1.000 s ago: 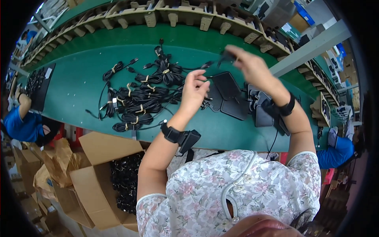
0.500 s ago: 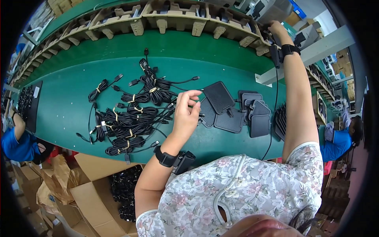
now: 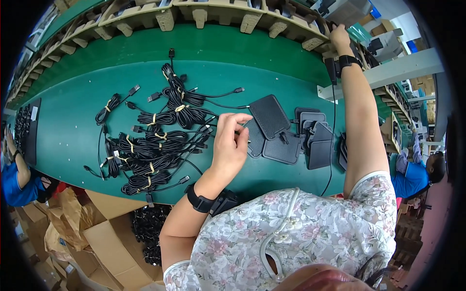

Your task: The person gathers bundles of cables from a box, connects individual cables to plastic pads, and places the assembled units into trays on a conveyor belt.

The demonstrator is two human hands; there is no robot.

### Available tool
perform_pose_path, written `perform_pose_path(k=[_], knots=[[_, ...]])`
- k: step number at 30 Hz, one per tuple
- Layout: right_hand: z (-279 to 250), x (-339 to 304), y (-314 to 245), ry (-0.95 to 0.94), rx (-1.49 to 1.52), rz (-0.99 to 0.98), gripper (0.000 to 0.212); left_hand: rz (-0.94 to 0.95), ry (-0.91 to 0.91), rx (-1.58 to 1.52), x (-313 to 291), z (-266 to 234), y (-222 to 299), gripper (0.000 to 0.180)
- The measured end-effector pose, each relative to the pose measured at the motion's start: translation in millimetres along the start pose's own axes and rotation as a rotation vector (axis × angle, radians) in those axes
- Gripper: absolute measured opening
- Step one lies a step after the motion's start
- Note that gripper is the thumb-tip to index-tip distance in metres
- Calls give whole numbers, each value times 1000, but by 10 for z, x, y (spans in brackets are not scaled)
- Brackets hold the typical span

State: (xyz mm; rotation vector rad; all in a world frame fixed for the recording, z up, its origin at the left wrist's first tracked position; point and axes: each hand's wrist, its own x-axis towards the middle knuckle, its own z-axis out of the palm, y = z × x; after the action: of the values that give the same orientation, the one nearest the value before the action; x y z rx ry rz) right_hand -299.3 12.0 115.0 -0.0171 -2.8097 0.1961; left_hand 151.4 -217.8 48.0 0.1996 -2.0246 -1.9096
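My left hand (image 3: 230,144) hovers over the middle of the green table, its fingers curled round what looks like a thin black cable. A small plug tip pokes out below the thumb. To its left lies a heap of bundled black USB cables (image 3: 158,140), tied with pale bands. Just right of my fingers, a flat black textured pad (image 3: 270,116) overlaps other pads (image 3: 281,149). My right hand (image 3: 340,38) reaches far to the upper right, at the end of the row of moulded trays. Its fingertips are hidden there, so any hold is unclear.
Brown moulded trays (image 3: 208,10) line the raised far edge. More black pads (image 3: 320,154) lie stacked on the right, beside a hanging black cord and a white post (image 3: 383,75). An open cardboard box (image 3: 109,247) stands below. Co-workers sit left and right.
My head view has shifted slightly, so the table and cables sit further left. My left hand's thumb and forefinger are a little differently bent. My right hand stays at the trays.
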Motion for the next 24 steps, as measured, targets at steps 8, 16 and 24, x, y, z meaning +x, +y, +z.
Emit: perform_pose_path(k=[8,16,24], knots=[[108,57,97,-33,-3,-204,33,16,-1,17,-17,-36,-65,29],[103,296,259,-137,-253,-215,31,41,3,69,-11,-6,-61,27],[-87,-228,-84,225,-539,-364,24,106,93,120,105,-34,-201,24]])
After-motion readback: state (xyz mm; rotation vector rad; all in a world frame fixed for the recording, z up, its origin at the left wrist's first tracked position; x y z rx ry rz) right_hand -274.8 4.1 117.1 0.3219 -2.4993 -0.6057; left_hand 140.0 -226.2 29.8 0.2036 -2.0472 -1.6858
